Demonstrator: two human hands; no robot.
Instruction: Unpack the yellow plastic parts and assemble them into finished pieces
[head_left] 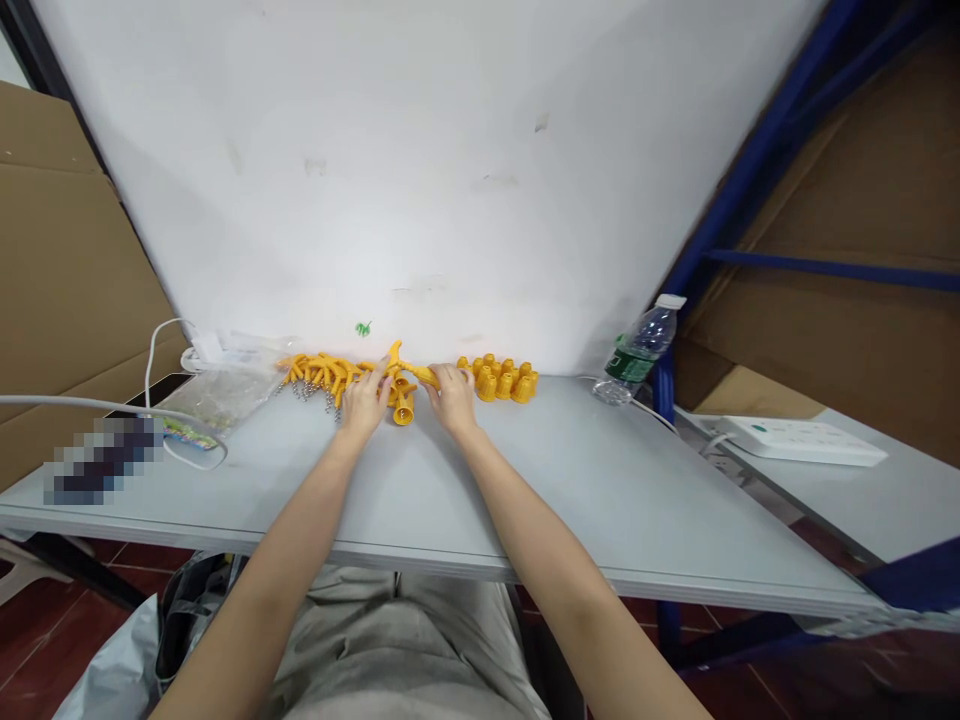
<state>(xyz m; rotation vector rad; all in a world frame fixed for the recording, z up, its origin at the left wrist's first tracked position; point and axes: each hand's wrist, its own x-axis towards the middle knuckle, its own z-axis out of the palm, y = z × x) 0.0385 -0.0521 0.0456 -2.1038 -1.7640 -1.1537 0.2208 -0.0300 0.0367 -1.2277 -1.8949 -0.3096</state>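
Yellow forked piece between both hands at the far side of the table

We record two bare hands working over the table [570, 480], close to the white panel [450, 150] behind it. Between them is the yellow forked piece [395, 352], one prong pointing up and a thinner arm running toward the right. The right hand [454, 395] has its thumb and fingers clamped on that thinner arm. The left hand [364, 402] has its fingertips at the lower left of the piece; we cannot tell whether they are closed on it, since the hand hides the contact.

Just below the gap between the hands we note a yellow cup [403, 412], its open end facing the camera. Left of the left hand lies a heap of yellow parts [322, 370], tangled together, with small silver screws [307, 392] along its near edge. To the right, just past the right hand, a cluster of yellow cups [504, 384] sits in rough rows.

Farther left we list a clear plastic bag [236, 388] and a white cable [75, 400] looping over the table. At the right end a clear bottle [637, 350] with a green label leans, tilted. Beyond it, on a separate surface, we log a white power strip [806, 440].
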